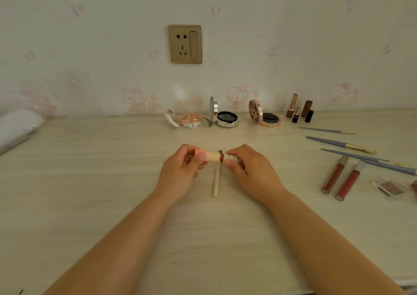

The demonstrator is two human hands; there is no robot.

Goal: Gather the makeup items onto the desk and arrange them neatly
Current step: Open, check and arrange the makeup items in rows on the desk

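Observation:
My left hand [180, 170] grips a cream lipstick cap [212, 156] held sideways above the middle of the desk [90, 181]. My right hand [250, 170] pinches the lipstick base [232, 158], whose red tip meets the cap's mouth. Under my hands a slim cream pencil [216, 181] lies on the desk. Along the wall stand three open compacts [226, 116]. To their right is a cluster of lipsticks [300, 111].
Grey-handled brushes [338, 144] lie at the right, with two lip gloss tubes [340, 179] and a small blush pan [389, 187] nearer the desk's right edge. A white bundle [18, 125] sits at the far left. A wall socket [185, 44] is above the desk.

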